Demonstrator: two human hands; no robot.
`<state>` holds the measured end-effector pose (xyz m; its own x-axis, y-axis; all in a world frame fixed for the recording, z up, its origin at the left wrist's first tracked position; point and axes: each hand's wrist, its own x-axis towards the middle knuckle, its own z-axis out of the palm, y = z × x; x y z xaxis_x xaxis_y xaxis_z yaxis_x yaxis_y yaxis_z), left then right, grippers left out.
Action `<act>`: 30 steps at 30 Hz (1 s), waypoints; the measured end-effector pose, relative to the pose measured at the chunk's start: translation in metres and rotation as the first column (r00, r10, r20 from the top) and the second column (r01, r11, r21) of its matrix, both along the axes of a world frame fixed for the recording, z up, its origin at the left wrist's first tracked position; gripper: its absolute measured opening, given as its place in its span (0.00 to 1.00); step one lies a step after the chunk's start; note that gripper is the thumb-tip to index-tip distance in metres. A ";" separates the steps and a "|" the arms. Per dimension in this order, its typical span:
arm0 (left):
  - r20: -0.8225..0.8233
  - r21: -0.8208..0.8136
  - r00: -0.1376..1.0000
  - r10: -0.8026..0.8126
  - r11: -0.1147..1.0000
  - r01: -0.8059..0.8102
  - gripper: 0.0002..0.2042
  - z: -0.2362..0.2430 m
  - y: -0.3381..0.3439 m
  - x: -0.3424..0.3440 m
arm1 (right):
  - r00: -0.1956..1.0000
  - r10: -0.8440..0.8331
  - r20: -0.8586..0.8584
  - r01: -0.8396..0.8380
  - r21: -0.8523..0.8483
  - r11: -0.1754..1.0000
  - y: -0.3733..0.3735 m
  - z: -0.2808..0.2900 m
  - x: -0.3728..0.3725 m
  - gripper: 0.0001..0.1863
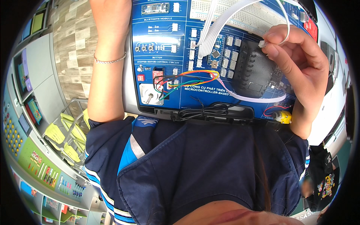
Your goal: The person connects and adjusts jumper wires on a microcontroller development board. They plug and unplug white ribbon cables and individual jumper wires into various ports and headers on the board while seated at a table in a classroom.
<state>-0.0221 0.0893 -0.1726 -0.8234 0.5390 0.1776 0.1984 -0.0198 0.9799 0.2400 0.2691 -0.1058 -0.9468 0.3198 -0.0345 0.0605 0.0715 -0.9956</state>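
Observation:
My right hand (303, 62) pinches a small white plug connector (262, 44) between thumb and forefinger. A thin white cable loops up from these fingers. Beneath them lies a blue electronics training board (165, 37). Several white ribbon cables (219, 28) rise from sockets left of a small blue microcontroller module (216, 50). A black boxy adapter (253, 71) rests on the board just left of my right hand. My left hand (109, 15) reaches past the board's upper left corner; its fingers are cut off by the top edge, so what they do is hidden.
A white breadboard (240, 17) spans the board's far part. Coloured wires run near a stepper motor (150, 94) at lower left. A tied black cable (204, 112) lies along the near edge, with a yellow motor (283, 117) at right. Green chairs (67, 129) stand beyond my left arm.

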 end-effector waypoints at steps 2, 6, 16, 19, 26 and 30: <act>-0.005 0.003 1.000 -0.008 1.000 0.008 0.12 -0.001 -0.001 0.000 | 1.000 -0.002 0.008 0.002 0.017 1.000 -0.001 0.000 0.000 0.12; -0.004 0.021 1.000 -0.007 1.000 0.007 0.12 -0.001 0.001 0.001 | 0.999 -0.014 0.038 0.013 0.021 1.000 -0.001 0.004 0.000 0.12; 0.066 0.046 0.997 -0.045 0.998 0.042 0.12 0.003 -0.002 0.001 | 0.995 -0.043 0.092 0.036 0.069 0.997 -0.006 0.009 -0.003 0.11; 0.051 0.001 0.999 -0.015 1.000 0.015 0.12 0.005 0.000 0.003 | 0.997 -0.014 0.080 0.007 0.094 0.996 -0.001 0.007 -0.001 0.12; 0.004 0.003 0.998 -0.058 0.998 0.058 0.13 0.006 0.000 0.002 | 0.998 -0.007 0.058 0.004 0.059 0.998 0.002 0.003 0.000 0.12; -0.010 0.000 0.999 -0.038 0.999 0.038 0.13 0.002 -0.002 -0.001 | 0.998 0.023 0.052 -0.026 0.059 0.998 0.005 0.003 0.000 0.12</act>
<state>-0.0230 0.0871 -0.1711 -0.8003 0.5702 0.1854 0.2070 -0.0274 0.9780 0.2402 0.2737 -0.1023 -0.9519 0.2997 -0.0643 0.1084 0.1330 -0.9852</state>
